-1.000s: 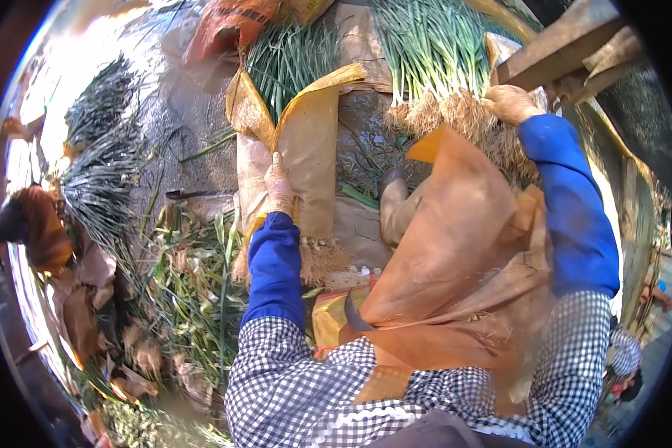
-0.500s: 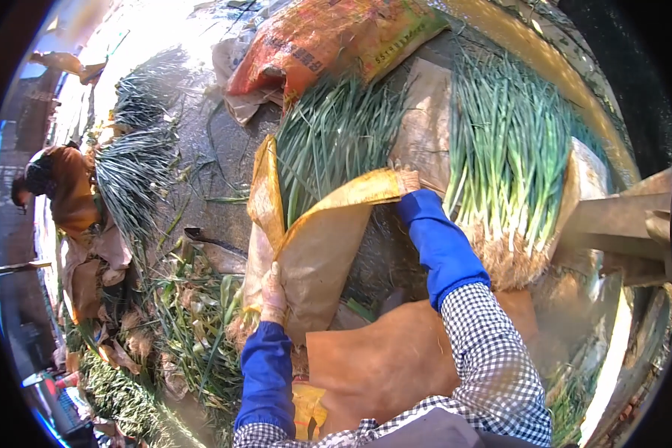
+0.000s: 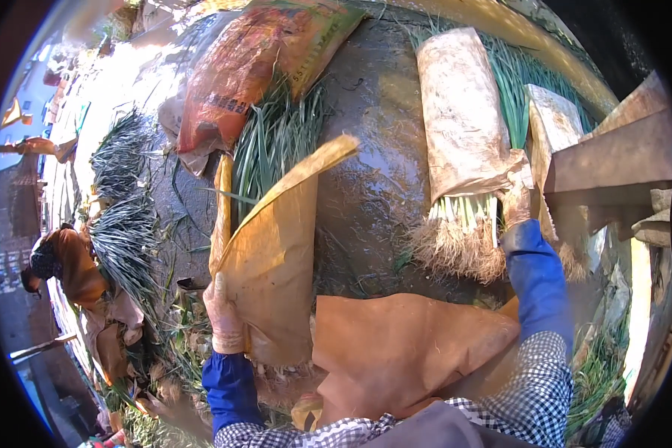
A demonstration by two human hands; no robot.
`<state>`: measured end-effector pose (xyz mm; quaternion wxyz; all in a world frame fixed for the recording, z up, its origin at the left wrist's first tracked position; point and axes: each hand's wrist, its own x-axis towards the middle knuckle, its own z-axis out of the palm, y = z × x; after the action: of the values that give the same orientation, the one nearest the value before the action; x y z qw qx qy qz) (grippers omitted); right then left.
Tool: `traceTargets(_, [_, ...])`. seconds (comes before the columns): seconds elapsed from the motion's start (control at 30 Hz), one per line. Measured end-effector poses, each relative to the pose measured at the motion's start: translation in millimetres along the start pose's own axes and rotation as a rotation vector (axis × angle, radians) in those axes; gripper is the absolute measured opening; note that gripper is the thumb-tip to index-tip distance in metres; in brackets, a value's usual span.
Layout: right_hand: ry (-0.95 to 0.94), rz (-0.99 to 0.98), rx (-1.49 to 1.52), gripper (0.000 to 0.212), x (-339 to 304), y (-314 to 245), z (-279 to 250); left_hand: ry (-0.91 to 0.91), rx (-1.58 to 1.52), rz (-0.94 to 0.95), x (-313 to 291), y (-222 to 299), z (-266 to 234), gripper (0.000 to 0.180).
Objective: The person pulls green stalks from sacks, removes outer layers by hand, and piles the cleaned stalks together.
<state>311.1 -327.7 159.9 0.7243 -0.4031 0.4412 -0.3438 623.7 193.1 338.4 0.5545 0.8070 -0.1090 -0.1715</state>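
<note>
My left hand [image 3: 224,313] is closed on the lower left edge of a yellow-tan wrapping sheet [image 3: 272,291]. That sheet is folded around a bundle of green onions [image 3: 272,145], whose long green leaves stick out at the far end. Over on the right, my right hand [image 3: 517,198] grips the near corner of a dirty white wrapping sheet [image 3: 461,112]. The white sheet lies over a second green onion bundle, leaving its pale stalks and bushy roots [image 3: 455,243] bare at the near end.
An orange sack [image 3: 254,67] lies beyond the left bundle. More green onions [image 3: 123,231] lie at the left beside a crouching person [image 3: 75,269]. Brown sheeting [image 3: 411,351] is spread in front of me. A board [image 3: 612,157] juts in from the right.
My right hand has left the yellow-tan sheet's right flap and moved right to the second bundle. The white sheet now covers that bundle's leaves. My left hand keeps its hold; the view has shifted.
</note>
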Motion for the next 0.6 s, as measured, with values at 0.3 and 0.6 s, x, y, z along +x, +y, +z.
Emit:
traceTargets(0.3, [0.115, 0.104, 0.122, 0.042, -32.7, 42.9, -14.1, -0.259, -0.670, 0.008, 51.5, 149.3, 109.3, 0.046])
traceTargets(0.6, [0.002, -0.027, 0.145, 0.028, -63.2, 12.3, 30.2, -0.230, -0.799, -0.140, 215.4, 73.6, 299.1, 0.036])
